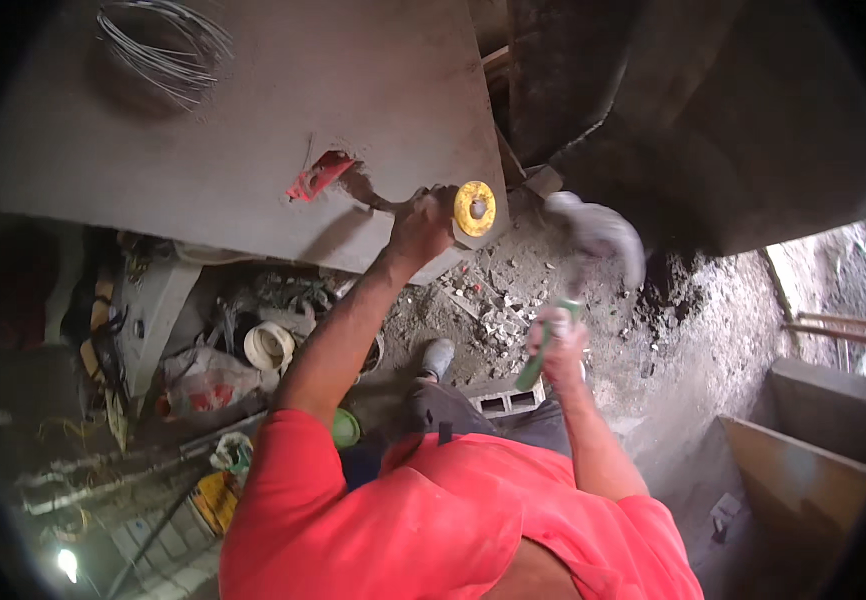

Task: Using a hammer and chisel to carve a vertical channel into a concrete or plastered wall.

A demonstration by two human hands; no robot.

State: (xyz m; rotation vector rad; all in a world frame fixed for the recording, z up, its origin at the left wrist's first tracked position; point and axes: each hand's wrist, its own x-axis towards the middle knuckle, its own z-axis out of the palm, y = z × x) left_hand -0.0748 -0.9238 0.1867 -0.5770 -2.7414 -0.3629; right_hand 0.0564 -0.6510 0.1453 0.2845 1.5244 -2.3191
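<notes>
Left hand [423, 220] closed round yellow-guarded chisel [477, 208], tip toward hole [357, 186] by red piece [321, 175] in grey slab [383, 90]; right hand [561, 348] grips blurred hammer [608, 238], off the chisel. Hole looks partly cut; how much is left, can't tell.

Chisel guard [466, 210]: scuffed yellow plastic. Hammer head [605, 240]: metal, blurred. Slab [393, 90]: smooth, matt. Rubble [501, 322]: rough. Shirt [433, 500]: matt cloth.

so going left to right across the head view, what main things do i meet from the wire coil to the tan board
Wire coil, red piece, left hand, yellow disc, right hand, tan board.
</notes>
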